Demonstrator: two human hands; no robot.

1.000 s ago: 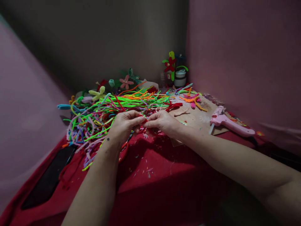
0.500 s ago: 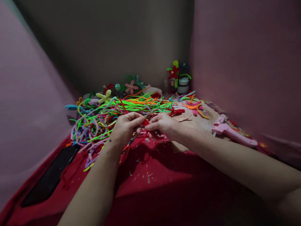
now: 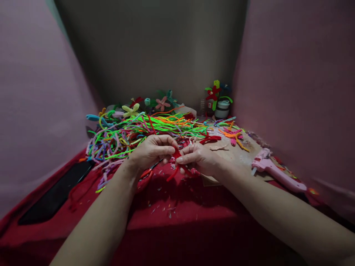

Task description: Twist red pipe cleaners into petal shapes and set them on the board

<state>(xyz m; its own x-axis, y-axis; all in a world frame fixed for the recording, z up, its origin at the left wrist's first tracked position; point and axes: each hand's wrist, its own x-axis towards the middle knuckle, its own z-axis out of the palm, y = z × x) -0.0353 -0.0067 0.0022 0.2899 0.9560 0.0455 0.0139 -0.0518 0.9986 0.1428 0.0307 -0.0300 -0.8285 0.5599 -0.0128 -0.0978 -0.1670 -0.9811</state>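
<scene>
Both of my hands meet over the red cloth (image 3: 194, 218) and pinch one red pipe cleaner (image 3: 175, 162) between them. My left hand (image 3: 152, 149) has its fingers curled round the upper end. My right hand (image 3: 198, 158) grips it from the right, and a loose red end hangs below the fingers. Just behind my hands lies a big tangled heap of pipe cleaners (image 3: 138, 131) in green, orange, purple and blue.
A pink glue gun (image 3: 273, 170) lies on a cardboard sheet (image 3: 238, 157) at the right, with orange and pink pipe-cleaner shapes (image 3: 233, 135). Finished pipe-cleaner flowers (image 3: 162, 103) stand at the back, one in a small jar (image 3: 222, 109). Red-handled scissors (image 3: 145, 175) and a flat black object (image 3: 55, 194) lie at the left.
My hands keep working the red pipe cleaner and have bent it, so one end now hangs down. The camera has tilted, so everything sits lower and further right in view.
</scene>
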